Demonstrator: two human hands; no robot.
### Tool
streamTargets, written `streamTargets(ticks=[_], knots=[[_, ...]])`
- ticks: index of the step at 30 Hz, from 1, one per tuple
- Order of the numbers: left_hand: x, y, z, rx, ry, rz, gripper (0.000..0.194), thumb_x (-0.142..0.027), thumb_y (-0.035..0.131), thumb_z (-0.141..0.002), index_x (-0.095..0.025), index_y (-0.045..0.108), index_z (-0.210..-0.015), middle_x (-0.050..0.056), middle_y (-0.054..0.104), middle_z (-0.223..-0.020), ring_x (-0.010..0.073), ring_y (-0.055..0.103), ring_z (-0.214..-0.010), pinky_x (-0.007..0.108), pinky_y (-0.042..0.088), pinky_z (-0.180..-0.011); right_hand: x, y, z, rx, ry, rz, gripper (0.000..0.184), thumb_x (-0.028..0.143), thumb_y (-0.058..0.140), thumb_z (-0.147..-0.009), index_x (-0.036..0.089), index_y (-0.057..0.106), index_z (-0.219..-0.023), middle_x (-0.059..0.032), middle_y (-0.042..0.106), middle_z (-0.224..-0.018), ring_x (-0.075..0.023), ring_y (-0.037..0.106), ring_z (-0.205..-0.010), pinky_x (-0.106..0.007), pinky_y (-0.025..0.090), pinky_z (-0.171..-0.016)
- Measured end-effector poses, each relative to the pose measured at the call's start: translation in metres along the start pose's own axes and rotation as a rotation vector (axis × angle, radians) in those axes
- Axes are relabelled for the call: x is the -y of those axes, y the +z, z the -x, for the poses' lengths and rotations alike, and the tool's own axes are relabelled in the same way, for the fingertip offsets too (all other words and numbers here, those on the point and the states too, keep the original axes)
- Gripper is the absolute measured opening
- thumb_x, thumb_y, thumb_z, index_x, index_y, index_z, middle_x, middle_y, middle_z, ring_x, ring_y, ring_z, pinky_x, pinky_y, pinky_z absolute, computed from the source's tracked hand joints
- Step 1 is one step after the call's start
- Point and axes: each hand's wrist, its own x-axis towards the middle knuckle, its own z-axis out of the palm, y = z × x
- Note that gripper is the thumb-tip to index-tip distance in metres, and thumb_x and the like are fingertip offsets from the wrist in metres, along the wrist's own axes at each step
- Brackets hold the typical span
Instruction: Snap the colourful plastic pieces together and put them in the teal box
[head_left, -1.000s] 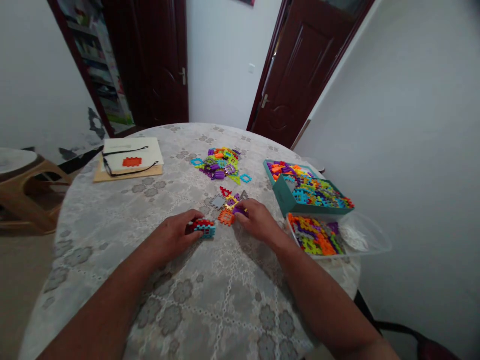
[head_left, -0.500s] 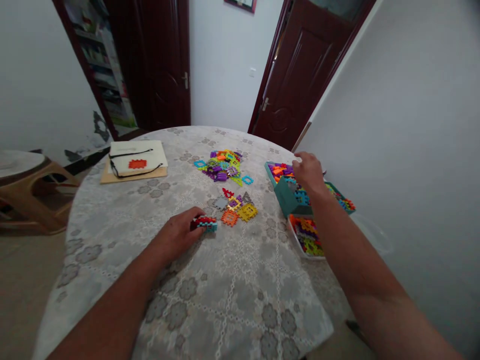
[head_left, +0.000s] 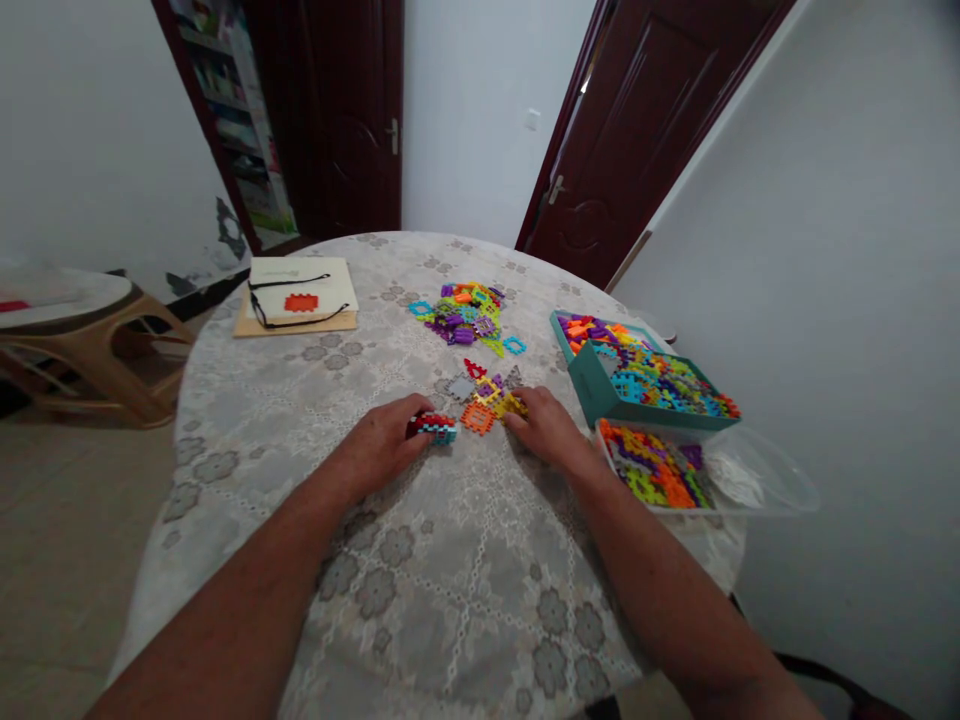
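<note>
My left hand (head_left: 388, 438) is closed around a small block of joined red and light-blue toothed building pieces (head_left: 442, 430), resting at the tablecloth. My right hand (head_left: 549, 428) has its fingers closed on a yellow toothed building piece (head_left: 508, 406), which they partly cover. Between my hands lie an orange square piece (head_left: 478, 418), a light yellow square frame (head_left: 487, 390), a grey square piece (head_left: 460, 387) and a red triangular piece (head_left: 474, 369). A grey triangular piece (head_left: 514, 377) lies just beyond my right fingertips.
A mixed heap of pieces (head_left: 466, 318) lies farther back. To the right stand a teal box (head_left: 600, 390) and a clear plastic tub (head_left: 739, 500), both holding many pieces. Glasses (head_left: 300, 323) and an orange piece (head_left: 301, 302) rest on a notebook (head_left: 341, 280) at left.
My right hand has come from above the teal box back to the middle of the table, onto the yellow piece. My left hand still holds the red and light-blue block. The view has shifted.
</note>
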Motion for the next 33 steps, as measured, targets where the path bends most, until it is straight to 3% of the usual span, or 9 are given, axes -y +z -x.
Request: streamTargets(ticks=[4,6,10,14,18,25,28,33], knots=[[0.002,0.001,0.0,0.003,-0.005,0.019,0.02,-0.029,0.063,-0.092,-0.025,0.069,-0.111,0.005,0.076,-0.1,0.0218,0.066,-0.089,0.033,0.047,-0.084,-0.004,0.0,0.001,-0.026,0.04,0.018,0.026,0.021,0.057,-0.1,0.016,0.072,-0.12,-0.0136,0.071,-0.113,-0.0242,0.067,-0.105,-0.033,0.049,-0.096],[0.003,0.001,0.0,0.014,0.005,0.028,0.022,-0.029,0.063,-0.093,-0.025,0.069,-0.114,0.005,0.076,-0.102,0.0217,0.066,-0.089,0.033,0.047,-0.084,-0.001,-0.002,0.004,-0.099,0.086,0.022,0.024,0.018,0.053,-0.1,0.015,0.072,-0.113,-0.0149,0.071,-0.11,-0.026,0.066,-0.105,-0.035,0.05,-0.096],[0.002,0.003,0.0,0.024,0.042,0.037,0.024,-0.03,0.062,-0.093,-0.025,0.069,-0.115,0.005,0.076,-0.102,0.0226,0.068,-0.09,0.034,0.048,-0.085,0.019,-0.008,0.013,-0.264,-0.029,-0.2,0.034,0.019,0.054,-0.097,0.018,0.069,-0.128,-0.0141,0.073,-0.121,-0.0265,0.067,-0.113,-0.039,0.052,-0.103],[-0.003,0.003,0.001,0.021,0.034,0.051,0.032,-0.025,0.062,-0.09,-0.024,0.069,-0.121,0.007,0.078,-0.108,0.0235,0.071,-0.095,0.035,0.05,-0.088,0.052,-0.002,0.026,-0.15,-0.183,-0.473,0.034,0.022,0.057,-0.097,0.023,0.07,-0.128,-0.0075,0.077,-0.12,-0.0233,0.071,-0.109,-0.036,0.054,-0.102],[-0.003,0.002,0.0,0.0,0.002,0.035,0.044,-0.023,0.063,-0.087,-0.025,0.069,-0.131,0.008,0.079,-0.119,0.0266,0.072,-0.107,0.037,0.052,-0.096,0.071,0.009,0.032,-0.095,-0.261,-0.497,0.045,0.015,0.055,-0.094,0.023,0.066,-0.137,-0.0078,0.075,-0.131,-0.0234,0.069,-0.121,-0.037,0.052,-0.109],[0.004,0.002,0.0,0.024,-0.001,0.03,0.036,-0.029,0.062,-0.09,-0.027,0.073,-0.124,0.006,0.081,-0.111,0.0254,0.073,-0.1,0.037,0.053,-0.094,0.065,0.015,0.03,-0.147,-0.149,-0.489,0.055,0.015,0.056,-0.096,0.026,0.06,-0.15,-0.0078,0.073,-0.139,-0.0235,0.07,-0.125,-0.041,0.053,-0.111],[0.005,0.003,0.001,0.023,0.0,0.038,0.037,-0.028,0.062,-0.089,-0.027,0.074,-0.125,0.006,0.081,-0.114,0.0256,0.073,-0.103,0.037,0.053,-0.097,0.063,0.021,0.029,-0.154,-0.234,-0.465,0.05,0.014,0.053,-0.098,0.023,0.063,-0.146,-0.0107,0.072,-0.141,-0.0243,0.068,-0.129,-0.043,0.051,-0.115],[0.007,0.005,0.0,-0.005,0.048,0.083,0.052,-0.028,0.062,-0.089,-0.027,0.068,-0.14,0.008,0.076,-0.137,0.0284,0.071,-0.122,0.042,0.049,-0.111,0.07,0.03,0.027,-0.104,-0.388,-0.421,0.058,0.008,0.049,-0.095,0.02,0.058,-0.151,-0.0135,0.069,-0.144,-0.0248,0.065,-0.133,-0.044,0.048,-0.118]])
